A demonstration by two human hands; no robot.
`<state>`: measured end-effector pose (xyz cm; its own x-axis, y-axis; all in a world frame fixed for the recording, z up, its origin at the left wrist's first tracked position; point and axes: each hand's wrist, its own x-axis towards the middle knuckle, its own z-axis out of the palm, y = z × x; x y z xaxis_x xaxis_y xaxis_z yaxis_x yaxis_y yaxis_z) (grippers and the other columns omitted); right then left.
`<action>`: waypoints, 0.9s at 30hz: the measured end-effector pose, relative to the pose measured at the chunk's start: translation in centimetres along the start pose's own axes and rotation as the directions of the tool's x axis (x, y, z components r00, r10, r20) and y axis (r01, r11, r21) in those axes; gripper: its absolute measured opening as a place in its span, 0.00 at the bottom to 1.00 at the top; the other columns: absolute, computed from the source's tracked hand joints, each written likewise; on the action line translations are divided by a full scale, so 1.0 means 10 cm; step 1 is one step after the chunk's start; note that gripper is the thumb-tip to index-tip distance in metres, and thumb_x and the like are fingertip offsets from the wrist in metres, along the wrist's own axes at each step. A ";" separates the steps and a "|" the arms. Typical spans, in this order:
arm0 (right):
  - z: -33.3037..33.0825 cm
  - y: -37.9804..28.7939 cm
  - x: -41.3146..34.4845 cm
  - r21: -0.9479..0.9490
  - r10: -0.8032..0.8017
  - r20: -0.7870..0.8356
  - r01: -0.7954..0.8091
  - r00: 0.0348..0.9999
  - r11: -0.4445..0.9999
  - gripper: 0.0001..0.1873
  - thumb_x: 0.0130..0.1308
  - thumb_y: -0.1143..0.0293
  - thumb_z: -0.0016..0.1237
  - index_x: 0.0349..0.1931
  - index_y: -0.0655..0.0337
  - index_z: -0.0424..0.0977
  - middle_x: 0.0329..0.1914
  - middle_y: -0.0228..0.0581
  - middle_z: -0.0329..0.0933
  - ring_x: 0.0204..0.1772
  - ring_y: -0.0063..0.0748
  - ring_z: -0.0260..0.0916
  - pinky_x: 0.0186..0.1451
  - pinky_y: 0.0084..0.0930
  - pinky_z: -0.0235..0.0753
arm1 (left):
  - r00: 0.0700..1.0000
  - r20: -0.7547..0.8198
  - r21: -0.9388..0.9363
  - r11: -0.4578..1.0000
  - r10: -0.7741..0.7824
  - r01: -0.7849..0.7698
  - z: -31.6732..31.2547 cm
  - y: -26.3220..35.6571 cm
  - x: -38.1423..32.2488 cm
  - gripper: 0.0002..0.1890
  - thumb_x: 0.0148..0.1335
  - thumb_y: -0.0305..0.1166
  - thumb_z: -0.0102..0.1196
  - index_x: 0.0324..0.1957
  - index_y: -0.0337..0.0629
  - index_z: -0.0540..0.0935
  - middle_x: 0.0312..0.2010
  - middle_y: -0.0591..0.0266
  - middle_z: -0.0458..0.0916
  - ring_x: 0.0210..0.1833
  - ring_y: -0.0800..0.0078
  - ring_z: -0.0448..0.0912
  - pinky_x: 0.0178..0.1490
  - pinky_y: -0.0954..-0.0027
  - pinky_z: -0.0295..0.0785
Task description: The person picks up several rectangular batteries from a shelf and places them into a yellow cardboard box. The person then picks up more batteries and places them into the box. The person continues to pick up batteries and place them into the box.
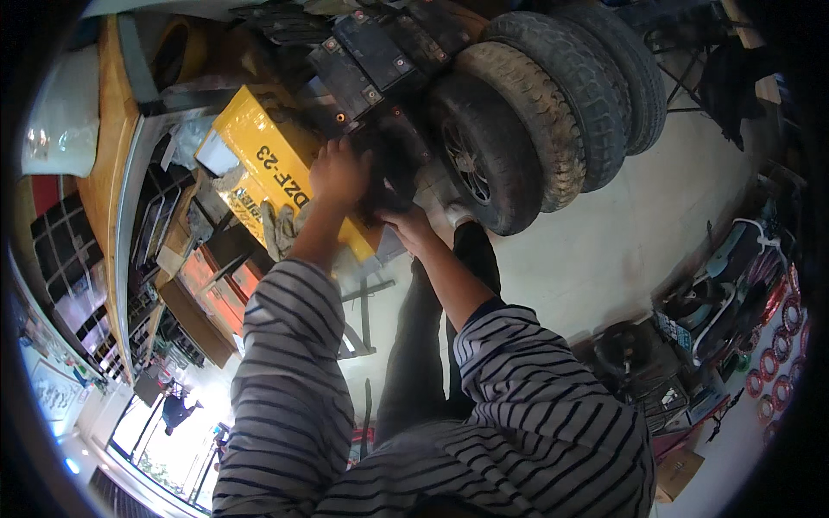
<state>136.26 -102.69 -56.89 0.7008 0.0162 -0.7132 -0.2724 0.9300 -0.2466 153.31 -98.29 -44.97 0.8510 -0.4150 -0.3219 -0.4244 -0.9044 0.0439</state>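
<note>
Both my hands are on a dark block-shaped battery (390,162), blurred, at the right edge of a yellow cardboard box (259,152) that bears writing. My left hand (340,173) lies over its left side, fingers curled. My right hand (408,226) grips its lower near corner. Behind it stand several black batteries (372,48) with terminals at their corners. A pair of soiled work gloves (278,230) lies on the near side of the yellow box. The underside of the held battery is hidden.
Several worn tyres (524,110) stand in a row right of the batteries, the nearest with a spoked wheel. A wooden-edged counter (113,149) is at the left. Orange boxes (217,285) sit on shelving below it. Machine parts and cables (696,304) crowd the right side.
</note>
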 end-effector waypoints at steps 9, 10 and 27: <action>-0.12 -0.04 -0.18 -0.229 -0.026 0.052 0.037 0.998 0.973 0.22 0.55 0.79 0.64 0.52 0.65 0.77 0.46 0.40 0.82 0.47 0.31 0.80 0.51 0.25 0.78 | 0.982 0.191 0.065 0.998 -0.014 0.001 -0.09 0.19 -0.01 0.30 0.59 0.54 0.59 0.55 0.43 0.76 0.50 0.50 0.79 0.52 0.51 0.80 0.51 0.55 0.78; -0.12 -0.08 -0.20 -0.320 -0.027 0.034 0.036 0.999 0.947 0.23 0.55 0.78 0.64 0.52 0.65 0.77 0.47 0.39 0.82 0.47 0.30 0.80 0.51 0.25 0.78 | 0.984 0.179 0.065 0.998 0.002 -0.014 -0.11 0.17 0.00 0.29 0.59 0.52 0.60 0.54 0.42 0.76 0.47 0.50 0.80 0.51 0.50 0.80 0.49 0.54 0.78; 0.14 -0.23 0.16 -0.316 0.098 -0.171 -0.148 0.980 0.937 0.34 0.48 0.61 0.73 0.55 0.63 0.74 0.53 0.42 0.79 0.54 0.37 0.76 0.57 0.34 0.75 | 0.987 0.037 0.130 0.979 0.155 -0.158 -0.12 -0.09 0.15 0.29 0.58 0.48 0.61 0.56 0.40 0.76 0.54 0.53 0.77 0.62 0.55 0.71 0.65 0.54 0.63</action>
<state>138.93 -104.29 -56.60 0.5480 0.0441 -0.8353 -0.5677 0.7530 -0.3326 155.37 -98.18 -44.39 0.7632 -0.5460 -0.3457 -0.5902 -0.8067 -0.0290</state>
